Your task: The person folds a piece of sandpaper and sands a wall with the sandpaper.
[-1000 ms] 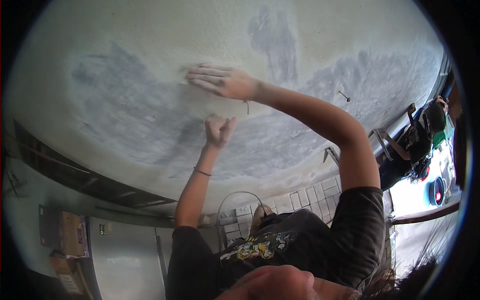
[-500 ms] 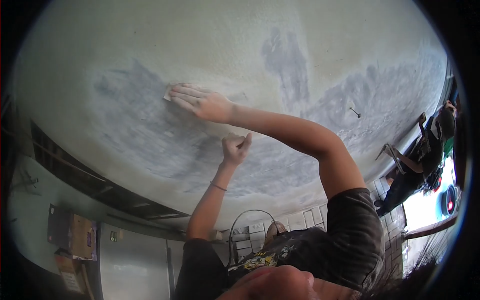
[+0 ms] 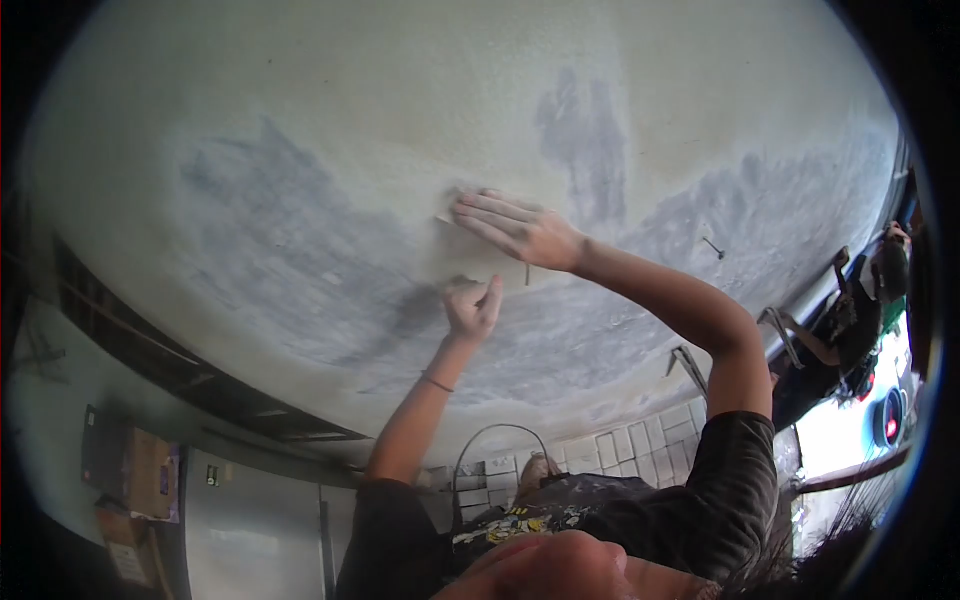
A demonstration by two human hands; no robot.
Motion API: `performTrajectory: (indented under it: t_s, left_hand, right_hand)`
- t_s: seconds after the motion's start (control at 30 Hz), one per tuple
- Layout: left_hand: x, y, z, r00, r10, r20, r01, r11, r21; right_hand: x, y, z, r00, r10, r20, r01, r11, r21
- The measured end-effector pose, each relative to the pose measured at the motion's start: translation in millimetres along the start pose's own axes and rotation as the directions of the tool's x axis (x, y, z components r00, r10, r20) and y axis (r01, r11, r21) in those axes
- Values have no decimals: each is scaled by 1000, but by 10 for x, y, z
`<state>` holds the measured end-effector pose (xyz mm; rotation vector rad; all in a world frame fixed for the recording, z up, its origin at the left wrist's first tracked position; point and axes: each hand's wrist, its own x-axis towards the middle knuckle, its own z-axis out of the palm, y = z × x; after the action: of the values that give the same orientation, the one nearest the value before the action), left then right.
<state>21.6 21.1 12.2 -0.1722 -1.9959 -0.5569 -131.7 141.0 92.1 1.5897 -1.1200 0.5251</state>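
Note:
My right hand [image 3: 515, 228] lies flat on a pale wall [image 3: 400, 90], its fingers stretched out side by side over a thin sheet. Only a small edge of the sheet shows beyond the fingertips; the rest is hidden under the fingers. Lower and to the left, my left hand [image 3: 470, 308] is closed with the thumb raised, close to the wall. Whatever it may hold is hidden. Around both hands the wall has grey, rubbed-looking patches [image 3: 270, 220]. A short thin strip [image 3: 527, 274] hangs just below my right hand.
A nail-like peg [image 3: 713, 248] sticks out of the wall at the right. Metal brackets [image 3: 688, 370] stand below it. Another person [image 3: 845, 330] is at the far right. Cardboard boxes [image 3: 150, 475] and a grey cabinet [image 3: 255, 530] are at the lower left, pale bricks [image 3: 640, 445] below.
My right hand first slid left and down the wall with the sheet, then came back right. My left hand stays closed. The whole view has shifted a little.

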Motion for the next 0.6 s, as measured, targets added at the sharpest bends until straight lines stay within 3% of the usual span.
performTrajectory:
  t_s: [0.07,0.13,0.23,0.33,0.43,0.5,0.57,0.6]
  left_hand:
    - [26,4,-32,1000,-7,22,7,1000,12]
    - [-1,-9,-28,998,36,44,-37,999,16]
    - [-24,-21,-42,997,58,43,-60,997,40]
    - [-25,-27,-23,993,115,-39,-115,993,-7]
    - [-77,-31,-21,1000,12,-26,-12,1000,-6]
    - [-39,-5,-61,999,34,-22,-34,999,2]
    - [20,17,-132,986,28,167,-20,999,-49]
    - [50,52,-133,984,24,175,-13,998,-66]
  right_hand:
    - [539,-179,306,991,52,-119,-41,994,97]
    - [1032,-321,475,979,11,-201,-1,999,48]
    - [1223,-398,585,992,9,-127,-4,999,37]
    - [953,-332,474,998,-5,-60,8,999,48]
    - [421,-185,251,1000,-12,-13,13,996,89]
    - [47,-81,-27,998,-22,59,20,999,35]
    - [-337,66,-255,995,-9,101,3,998,56]
    - [-444,104,-324,995,-14,95,9,999,45]
